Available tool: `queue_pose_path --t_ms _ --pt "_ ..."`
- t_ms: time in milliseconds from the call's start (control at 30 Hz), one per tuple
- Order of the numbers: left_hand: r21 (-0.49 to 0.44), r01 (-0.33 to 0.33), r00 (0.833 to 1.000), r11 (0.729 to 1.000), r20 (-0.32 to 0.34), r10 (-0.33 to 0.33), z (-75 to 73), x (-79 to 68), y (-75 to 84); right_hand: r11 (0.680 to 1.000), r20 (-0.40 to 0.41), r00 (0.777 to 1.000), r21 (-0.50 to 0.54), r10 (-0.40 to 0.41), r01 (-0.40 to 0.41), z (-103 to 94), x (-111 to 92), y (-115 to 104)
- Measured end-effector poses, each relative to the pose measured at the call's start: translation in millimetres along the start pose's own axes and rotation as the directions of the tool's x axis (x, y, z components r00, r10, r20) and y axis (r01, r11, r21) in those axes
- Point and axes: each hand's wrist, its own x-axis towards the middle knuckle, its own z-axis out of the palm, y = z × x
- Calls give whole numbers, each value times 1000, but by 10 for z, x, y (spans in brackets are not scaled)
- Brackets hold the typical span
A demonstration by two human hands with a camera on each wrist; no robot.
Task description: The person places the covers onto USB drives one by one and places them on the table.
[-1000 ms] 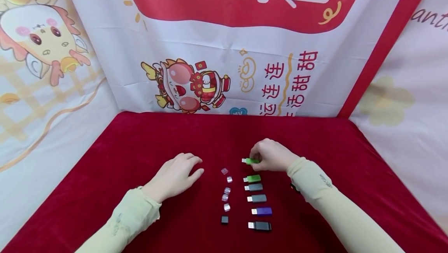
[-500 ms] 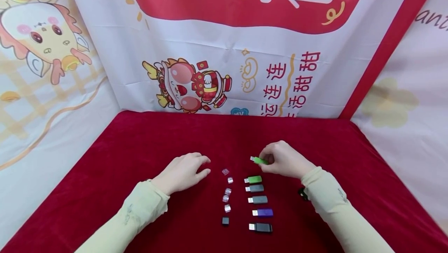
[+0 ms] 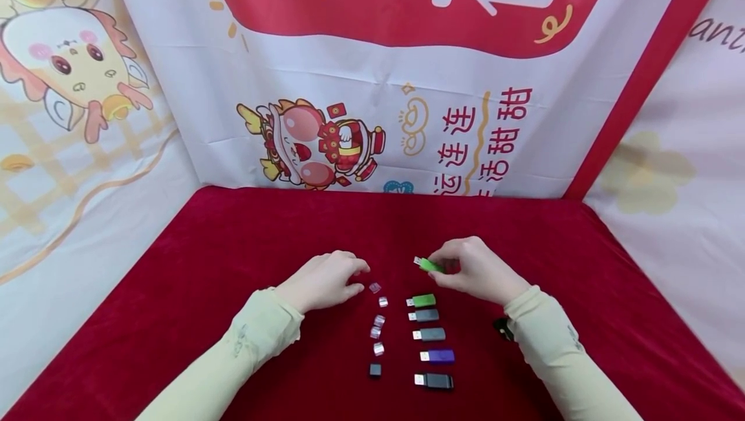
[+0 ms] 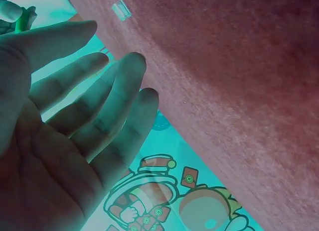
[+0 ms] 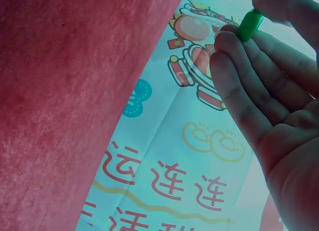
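Between thumb and fingers my right hand (image 3: 478, 269) pinches a green USB stick (image 3: 429, 265), its metal plug pointing left. The right wrist view shows the same green USB stick (image 5: 250, 25) at the fingertips. My left hand (image 3: 323, 282) hovers with loosely bent, parted fingers and holds nothing. Its fingertips are close to the farthest clear cap (image 3: 375, 287), seemingly just short of it; a clear cap (image 4: 121, 10) also shows in the left wrist view, apart from the fingers.
A column of uncapped USB sticks lies on the red cloth (image 3: 279, 227): green (image 3: 421, 301), two grey, purple (image 3: 438, 356) and black (image 3: 434, 381). Left of them run several clear caps and a black cap (image 3: 375, 370). A small dark object (image 3: 503, 328) lies by the right sleeve.
The right hand has lifted the green USB stick and drawn it slightly right. The left hand has moved right, toward the farthest clear cap.
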Motion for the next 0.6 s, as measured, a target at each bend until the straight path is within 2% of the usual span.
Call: queue_pose_path --t_ms 367,600 --pt "-23 -24 999 999 45 25 95 130 53 999 -46 998 2 -33 33 -53 3 -11" --pt "-14 -48 998 999 41 48 161 186 81 999 -57 998 0 -38 38 -57 -5 1"
